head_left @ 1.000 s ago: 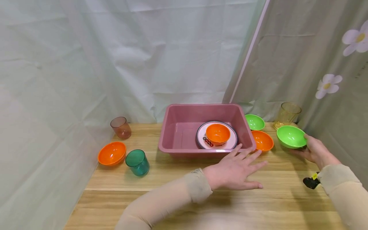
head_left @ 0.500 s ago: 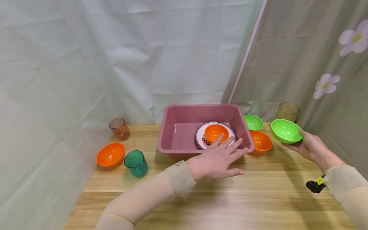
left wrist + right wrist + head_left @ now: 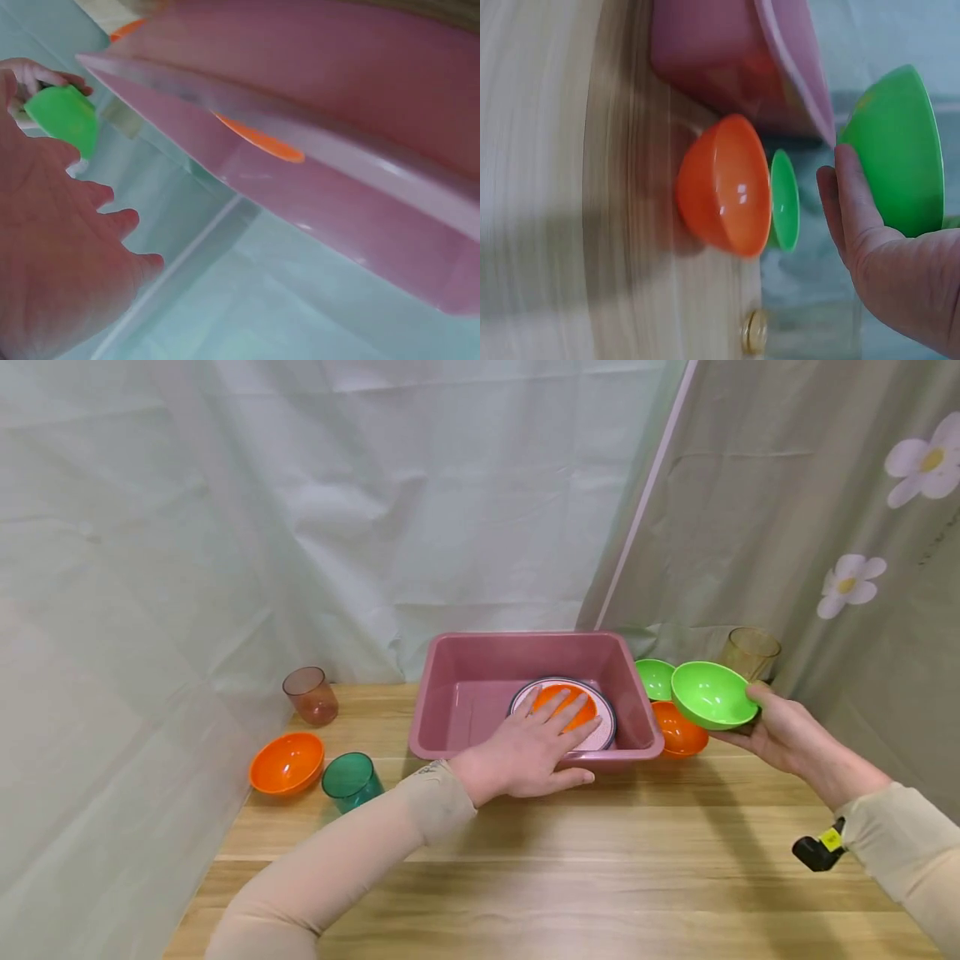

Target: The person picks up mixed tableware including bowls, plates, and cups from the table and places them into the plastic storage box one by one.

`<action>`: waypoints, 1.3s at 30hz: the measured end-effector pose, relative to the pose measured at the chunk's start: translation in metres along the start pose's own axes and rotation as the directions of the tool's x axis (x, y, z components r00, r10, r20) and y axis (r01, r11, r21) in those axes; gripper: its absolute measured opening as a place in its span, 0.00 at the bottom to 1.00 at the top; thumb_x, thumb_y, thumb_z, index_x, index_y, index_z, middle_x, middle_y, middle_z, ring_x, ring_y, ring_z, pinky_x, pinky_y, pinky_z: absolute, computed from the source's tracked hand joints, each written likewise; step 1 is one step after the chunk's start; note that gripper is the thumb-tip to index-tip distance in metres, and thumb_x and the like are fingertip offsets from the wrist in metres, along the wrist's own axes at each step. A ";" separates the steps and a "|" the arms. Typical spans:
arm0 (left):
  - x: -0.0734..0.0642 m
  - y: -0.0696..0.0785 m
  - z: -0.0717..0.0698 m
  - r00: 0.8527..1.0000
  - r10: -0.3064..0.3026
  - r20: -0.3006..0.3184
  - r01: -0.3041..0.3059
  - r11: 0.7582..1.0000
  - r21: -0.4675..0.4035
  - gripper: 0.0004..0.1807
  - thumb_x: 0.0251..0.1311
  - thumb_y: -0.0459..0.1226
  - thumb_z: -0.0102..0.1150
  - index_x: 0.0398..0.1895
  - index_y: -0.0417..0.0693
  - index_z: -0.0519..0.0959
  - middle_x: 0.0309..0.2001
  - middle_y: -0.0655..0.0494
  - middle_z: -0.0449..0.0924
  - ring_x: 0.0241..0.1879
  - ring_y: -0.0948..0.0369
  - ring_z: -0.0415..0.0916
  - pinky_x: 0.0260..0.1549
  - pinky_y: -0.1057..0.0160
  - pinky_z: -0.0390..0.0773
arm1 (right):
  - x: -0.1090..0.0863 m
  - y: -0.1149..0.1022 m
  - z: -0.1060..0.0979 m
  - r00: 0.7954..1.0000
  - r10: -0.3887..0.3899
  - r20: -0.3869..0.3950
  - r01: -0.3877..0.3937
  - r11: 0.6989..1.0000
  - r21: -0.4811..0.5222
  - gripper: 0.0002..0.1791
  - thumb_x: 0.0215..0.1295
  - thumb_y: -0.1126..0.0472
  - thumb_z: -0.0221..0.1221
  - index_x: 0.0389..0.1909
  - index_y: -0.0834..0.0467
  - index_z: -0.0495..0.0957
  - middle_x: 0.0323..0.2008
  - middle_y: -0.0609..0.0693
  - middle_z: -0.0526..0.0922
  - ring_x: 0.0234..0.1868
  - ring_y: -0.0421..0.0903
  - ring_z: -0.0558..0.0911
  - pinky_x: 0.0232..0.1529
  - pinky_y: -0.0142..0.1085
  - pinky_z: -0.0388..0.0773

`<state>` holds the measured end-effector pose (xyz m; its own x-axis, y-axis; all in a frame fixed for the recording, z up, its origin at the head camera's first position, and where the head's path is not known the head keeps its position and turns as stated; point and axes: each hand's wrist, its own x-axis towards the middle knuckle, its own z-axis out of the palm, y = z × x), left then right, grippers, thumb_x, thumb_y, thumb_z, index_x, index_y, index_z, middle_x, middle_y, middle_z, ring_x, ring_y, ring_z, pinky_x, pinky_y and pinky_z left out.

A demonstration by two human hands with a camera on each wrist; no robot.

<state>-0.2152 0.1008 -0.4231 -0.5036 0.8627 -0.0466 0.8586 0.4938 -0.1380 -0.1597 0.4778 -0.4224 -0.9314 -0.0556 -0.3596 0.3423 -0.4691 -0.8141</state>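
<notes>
A green bowl (image 3: 712, 697) is held up by my right hand (image 3: 791, 731), thumb at its rim and fingers underneath, as the right wrist view also shows. Below it on the table are an orange bowl (image 3: 681, 733) and a second green bowl (image 3: 654, 678). With fingers spread, my left hand (image 3: 528, 747) hovers over the front rim of the pink basin (image 3: 480, 652). Partly hidden behind those fingers, another orange bowl (image 3: 585, 714) sits on a white dark-rimmed plate (image 3: 606, 739) inside the basin. The left wrist view shows the left hand holding nothing.
On the left stand an orange bowl (image 3: 287, 764), a teal cup (image 3: 351, 781) and a reddish-brown cup (image 3: 311, 696). A yellow clear cup (image 3: 750, 652) is at the back right. Curtains (image 3: 480, 510) enclose the wooden table (image 3: 600, 877).
My right hand has lifted the green bowl and carried it left, towards the basin. The left hand has moved left, from the basin's right front corner to over the plate and orange bowl.
</notes>
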 end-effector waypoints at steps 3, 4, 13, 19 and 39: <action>-0.003 -0.012 -0.001 1.000 -0.028 0.011 0.028 1.000 0.009 0.44 0.71 0.72 0.25 0.84 0.66 0.43 0.84 0.54 0.36 0.81 0.50 0.32 0.75 0.40 0.31 | 0.002 0.002 0.014 1.000 -0.001 0.022 0.002 1.000 -0.029 0.36 0.83 0.48 0.40 0.82 0.51 0.37 0.45 0.47 0.81 0.46 0.47 0.86 0.55 0.53 0.80; -0.005 -0.016 -0.002 0.999 -0.037 0.012 0.037 0.999 0.011 0.44 0.71 0.72 0.25 0.84 0.65 0.43 0.84 0.54 0.37 0.81 0.50 0.32 0.75 0.40 0.30 | 0.002 0.003 0.019 0.999 0.000 0.033 0.001 0.999 -0.037 0.39 0.83 0.47 0.40 0.82 0.52 0.32 0.46 0.47 0.81 0.46 0.47 0.86 0.55 0.52 0.81; -0.024 -0.053 -0.003 0.987 -0.157 0.021 0.158 0.987 -0.014 0.45 0.70 0.71 0.30 0.84 0.63 0.43 0.83 0.52 0.34 0.81 0.49 0.34 0.75 0.41 0.31 | 0.005 0.018 0.068 0.997 0.025 0.067 -0.014 0.987 -0.158 0.38 0.84 0.47 0.35 0.82 0.59 0.30 0.72 0.63 0.52 0.49 0.46 0.85 0.60 0.51 0.77; -0.038 -0.073 0.003 0.974 -0.220 0.045 0.222 0.974 -0.045 0.45 0.71 0.70 0.33 0.84 0.61 0.45 0.83 0.52 0.36 0.81 0.48 0.36 0.75 0.39 0.31 | 0.008 0.030 0.096 0.998 0.032 0.062 -0.015 0.968 -0.250 0.39 0.84 0.47 0.32 0.81 0.64 0.29 0.73 0.68 0.52 0.48 0.43 0.84 0.59 0.47 0.79; -0.051 -0.093 0.004 0.955 -0.275 0.107 0.294 0.912 -0.286 0.43 0.75 0.66 0.32 0.84 0.56 0.45 0.83 0.50 0.40 0.81 0.48 0.37 0.76 0.43 0.34 | 0.019 0.050 0.136 0.995 0.096 0.035 -0.086 0.973 -0.215 0.37 0.84 0.48 0.34 0.83 0.58 0.32 0.78 0.66 0.48 0.61 0.51 0.76 0.64 0.53 0.72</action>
<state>-0.2696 0.0108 -0.4124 -0.7276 0.6768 -0.1123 0.6620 0.7356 0.1438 -0.1773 0.3334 -0.4085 -0.8981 -0.1307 -0.4199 0.4398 -0.2618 -0.8591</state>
